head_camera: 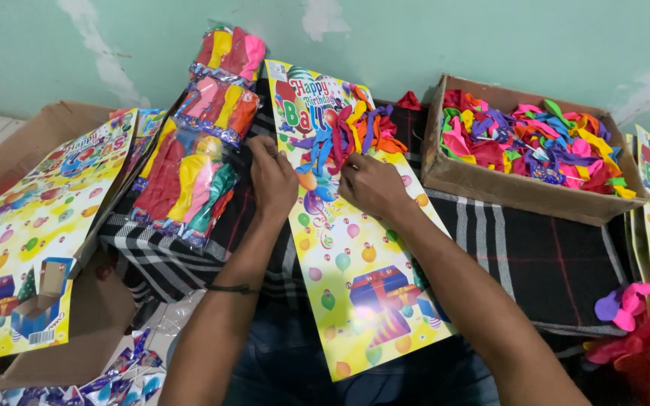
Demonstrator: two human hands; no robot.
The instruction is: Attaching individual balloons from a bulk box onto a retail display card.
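At the centre of the frame we see our left hand [272, 178] and right hand [370, 186] resting on a long yellow printed card [355, 278], both touching the cluster of loose balloons [347, 131] at its upper part. Left of it lie clear packets of balloons [189, 180]. At upper right sits a cardboard box [520, 188] full of mixed balloons.

Yellow balloon card [355, 278]; clear balloon packs [189, 180]

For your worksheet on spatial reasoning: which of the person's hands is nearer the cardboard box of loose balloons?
Right. The right hand is left of the cardboard box; the left hand lies farther left.
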